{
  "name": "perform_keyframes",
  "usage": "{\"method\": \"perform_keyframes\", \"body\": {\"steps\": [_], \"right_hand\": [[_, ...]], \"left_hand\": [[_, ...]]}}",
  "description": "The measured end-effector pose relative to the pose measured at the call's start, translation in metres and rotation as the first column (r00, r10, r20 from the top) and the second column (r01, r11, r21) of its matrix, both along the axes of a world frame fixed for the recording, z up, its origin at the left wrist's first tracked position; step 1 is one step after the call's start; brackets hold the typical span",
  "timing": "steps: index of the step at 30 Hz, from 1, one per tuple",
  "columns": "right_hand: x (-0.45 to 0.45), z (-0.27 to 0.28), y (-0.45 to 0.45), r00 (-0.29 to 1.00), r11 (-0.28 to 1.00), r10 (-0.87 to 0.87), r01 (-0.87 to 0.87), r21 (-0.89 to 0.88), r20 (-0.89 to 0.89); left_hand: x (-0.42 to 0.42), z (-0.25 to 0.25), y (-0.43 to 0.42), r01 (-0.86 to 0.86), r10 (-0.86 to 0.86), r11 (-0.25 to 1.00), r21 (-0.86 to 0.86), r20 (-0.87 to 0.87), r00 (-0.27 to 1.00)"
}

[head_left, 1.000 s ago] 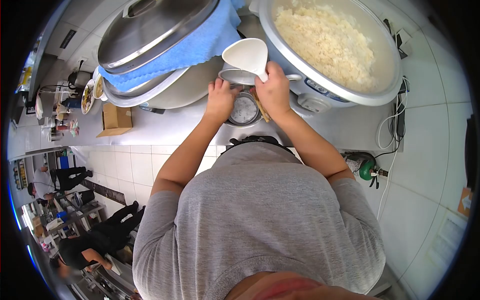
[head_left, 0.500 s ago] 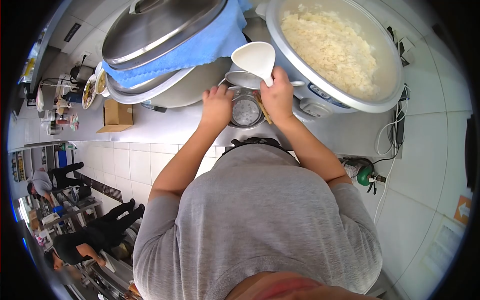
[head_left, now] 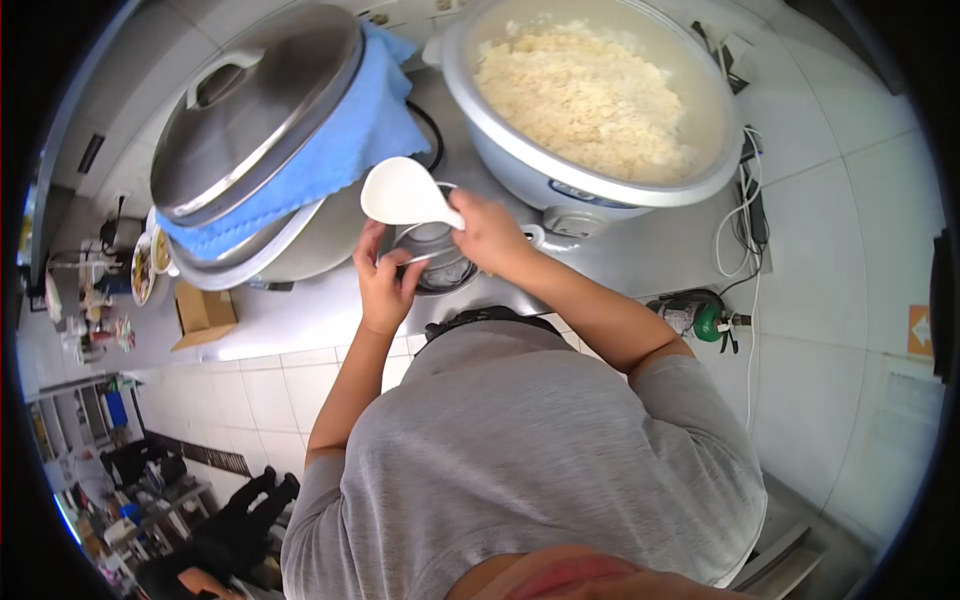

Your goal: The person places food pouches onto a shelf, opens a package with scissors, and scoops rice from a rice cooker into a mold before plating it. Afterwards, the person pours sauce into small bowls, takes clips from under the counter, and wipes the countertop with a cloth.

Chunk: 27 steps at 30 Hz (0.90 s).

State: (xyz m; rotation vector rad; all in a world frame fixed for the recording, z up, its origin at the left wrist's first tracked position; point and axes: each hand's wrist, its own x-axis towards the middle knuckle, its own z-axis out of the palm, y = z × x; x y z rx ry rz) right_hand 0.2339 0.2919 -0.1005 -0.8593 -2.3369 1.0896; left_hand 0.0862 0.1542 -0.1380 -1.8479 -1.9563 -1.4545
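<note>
Though near pot rim [head_left: 285, 247], paddle [head_left: 402, 192] (seemingly) clear.

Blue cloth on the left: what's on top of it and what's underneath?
A shiny metal lid lies over the cloth. Underneath, part of a large pot shows; its contents are covered and cannot be seen.
</note>
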Motion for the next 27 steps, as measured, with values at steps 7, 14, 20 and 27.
{"method": "perform_keyframes", "body": {"steps": [7, 14, 20, 27], "right_hand": [[0.019, 0.054, 0.011, 0.985, 0.979, 0.11, -0.084, -0.184, 0.135], [0.088, 0.157, 0.154, 0.941, 0.849, -0.309, 0.206, 0.487, 0.141], [0.113, 0.105, 0.328, 0.346, 0.478, -0.725, -0.371, 0.797, 0.596], [0.1, 0.094, 0.355, 0.457, 0.707, -0.474, -0.312, 0.635, 0.753]], "left_hand": [[-0.008, -0.018, 0.006, 0.175, -0.047, 0.972, -0.157, 0.599, 0.799], [0.004, 0.015, 0.009, 0.081, 0.157, 0.971, -0.227, 0.85, 0.503], [0.009, 0.022, -0.002, 0.232, 0.278, 0.943, -0.238, 0.947, -0.159], [0.019, 0.036, -0.022, 0.282, 0.261, 0.948, -0.148, 0.869, -0.421]]}}
